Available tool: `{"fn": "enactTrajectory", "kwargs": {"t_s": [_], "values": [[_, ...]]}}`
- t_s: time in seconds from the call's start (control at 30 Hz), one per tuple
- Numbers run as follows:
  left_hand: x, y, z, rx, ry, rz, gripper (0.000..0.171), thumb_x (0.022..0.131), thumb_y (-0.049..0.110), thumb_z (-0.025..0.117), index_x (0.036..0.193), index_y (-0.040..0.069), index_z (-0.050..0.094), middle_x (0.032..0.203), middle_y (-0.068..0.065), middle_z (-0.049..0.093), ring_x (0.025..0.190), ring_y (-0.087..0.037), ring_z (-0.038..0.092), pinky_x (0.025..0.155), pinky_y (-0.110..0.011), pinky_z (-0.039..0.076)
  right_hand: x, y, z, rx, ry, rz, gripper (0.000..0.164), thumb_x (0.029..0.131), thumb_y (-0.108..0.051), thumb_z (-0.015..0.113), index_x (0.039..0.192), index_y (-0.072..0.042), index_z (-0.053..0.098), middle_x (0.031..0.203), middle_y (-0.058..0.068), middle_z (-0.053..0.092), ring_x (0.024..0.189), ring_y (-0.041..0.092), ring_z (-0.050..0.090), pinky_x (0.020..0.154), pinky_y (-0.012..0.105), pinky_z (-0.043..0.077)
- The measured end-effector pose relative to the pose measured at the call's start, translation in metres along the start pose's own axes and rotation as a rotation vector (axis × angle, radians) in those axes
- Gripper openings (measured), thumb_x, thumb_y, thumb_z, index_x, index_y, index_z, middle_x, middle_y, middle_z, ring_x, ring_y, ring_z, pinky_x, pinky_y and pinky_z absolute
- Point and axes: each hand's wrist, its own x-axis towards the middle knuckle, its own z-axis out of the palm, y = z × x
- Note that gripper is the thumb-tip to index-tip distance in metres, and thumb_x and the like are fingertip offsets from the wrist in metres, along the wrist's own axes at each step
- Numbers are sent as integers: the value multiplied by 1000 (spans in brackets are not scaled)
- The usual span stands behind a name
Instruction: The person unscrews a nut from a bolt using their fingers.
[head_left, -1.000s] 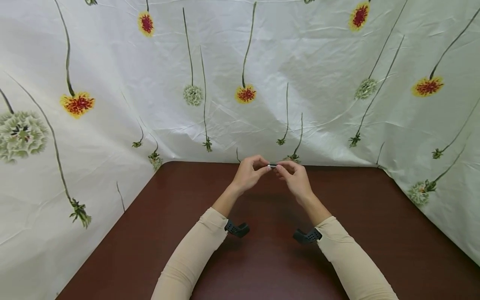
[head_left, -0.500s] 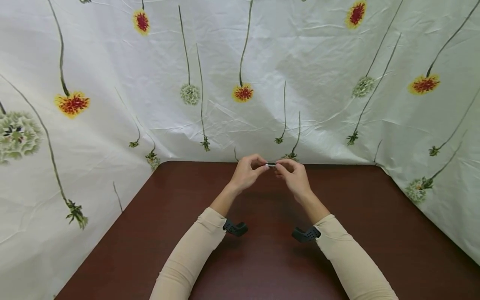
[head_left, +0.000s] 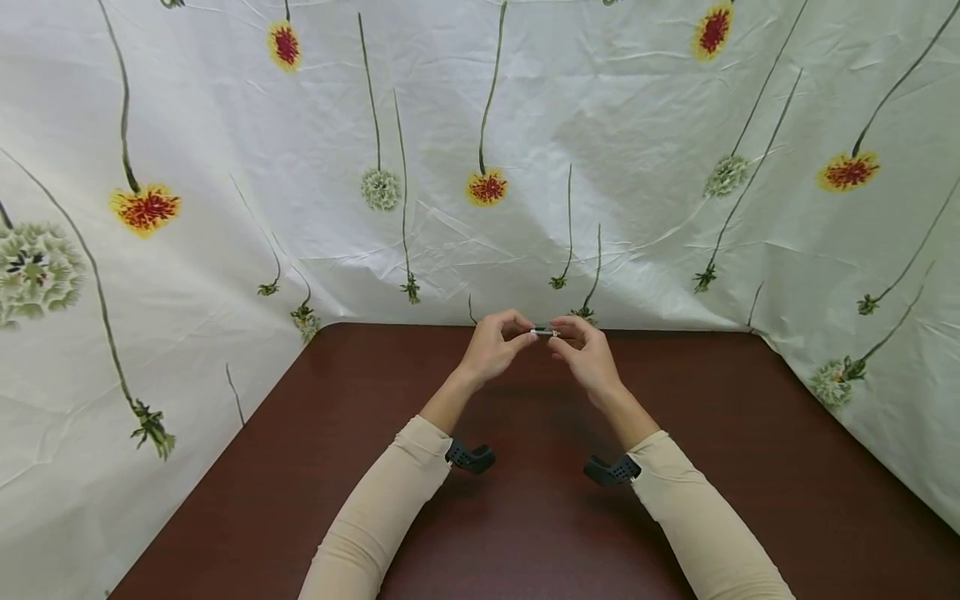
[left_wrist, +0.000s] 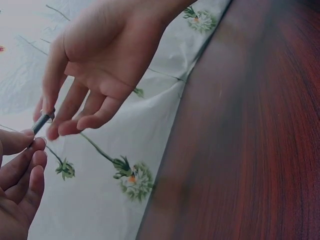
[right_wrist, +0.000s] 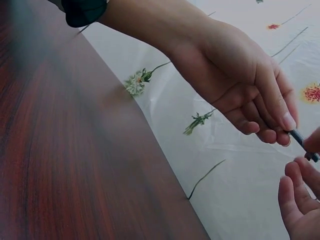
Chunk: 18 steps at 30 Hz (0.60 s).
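A thin, grey threaded bolt point(head_left: 543, 332) is held level between the two hands, over the far edge of the table. The left hand point(head_left: 489, 346) pinches one end between thumb and forefinger, its other fingers bent below, and those fingertips hide that end. Around the other end, the thumb and forefinger of the right hand point(head_left: 591, 357) close on a small nut point(left_wrist: 50, 115). Threads show along the bolt point(right_wrist: 297, 136) in the right wrist view. The right hand's remaining fingers point(left_wrist: 95, 112) are loosely bent, away from the bolt.
The dark red-brown table point(head_left: 525, 533) spreads beneath both forearms. Behind it hangs a white cloth point(head_left: 645, 108) printed with flowers, meeting the table's far edge. Dark wrist straps point(head_left: 471, 457) stick out inward from both beige sleeves.
The right thumb and forefinger have spread slightly, so more of the bolt's right end shows. The left hand keeps its pinch. The head view has shifted a little.
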Motion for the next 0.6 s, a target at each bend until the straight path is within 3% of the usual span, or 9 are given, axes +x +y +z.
{"fn": "enactTrajectory", "kwargs": {"t_s": [0.1, 0.3, 0.43, 0.6], "values": [[0, 0, 0, 0, 1, 2, 10, 97, 8, 74, 106, 4, 74, 104, -6, 76, 98, -21, 69, 84, -41, 54, -1, -1, 1, 12, -8, 10, 34, 105, -6, 63, 136, 6, 58, 129, 26, 62, 115, 41, 63, 93, 40, 55], [0, 0, 1, -10, 1, 3, 8, 97, 7, 74, 105, 4, 74, 103, -7, 76, 96, -21, 70, 82, -41, 55, 0, 1, 1, -10, -2, 3, 27, 106, -8, 61, 126, 10, 64, 110, 22, 69, 100, 32, 68, 89, 36, 57], [0, -1, 1, -6, 1, 1, 8, 97, 5, 74, 105, 4, 74, 104, -8, 76, 98, -21, 69, 84, -41, 55, -1, 1, 1, 8, -8, -12, 34, 103, 0, 62, 136, 7, 58, 124, 24, 64, 110, 37, 65, 89, 35, 56], [0, -1, 1, -10, 4, 6, 8, 98, 5, 73, 106, 3, 73, 106, -10, 76, 99, -22, 70, 85, -42, 55, 0, 2, 3, 17, 5, -6, 32, 106, -9, 60, 134, 8, 59, 126, 32, 61, 102, 24, 67, 89, 34, 56]]}}
